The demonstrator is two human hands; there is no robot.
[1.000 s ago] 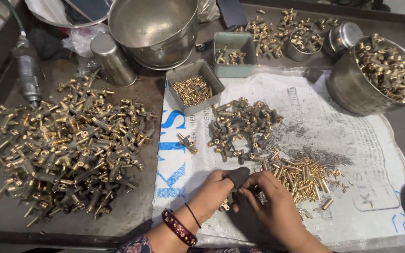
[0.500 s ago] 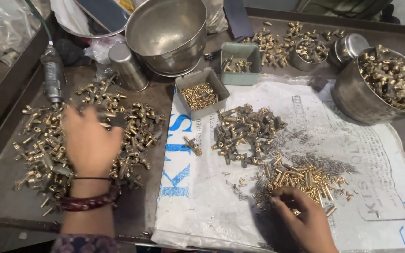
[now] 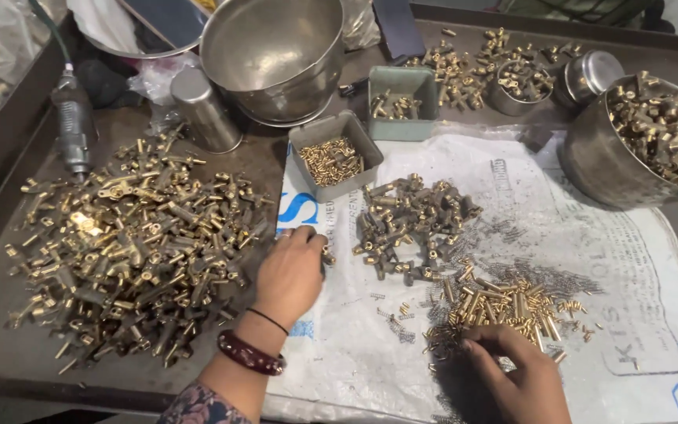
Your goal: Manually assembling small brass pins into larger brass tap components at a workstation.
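Two hands are at work on the white printed sack (image 3: pixel 559 235) spread over your table. Your left hand (image 3: pixel 290 275), palm down with fingers curled together, rests at the sack's left edge, just beside the big heap of brass fittings (image 3: pixel 131 251); whether it grips a piece you cannot tell. Your right hand (image 3: pixel 512 377) lies at the near edge, fingertips (image 3: pixel 468 344) touching the pile of small brass pins (image 3: pixel 504 302), fingers bent and close together. Between your hands and the grey tray of screws (image 3: pixel 335 157) sits a darker cluster of assembled fittings (image 3: pixel 410 224).
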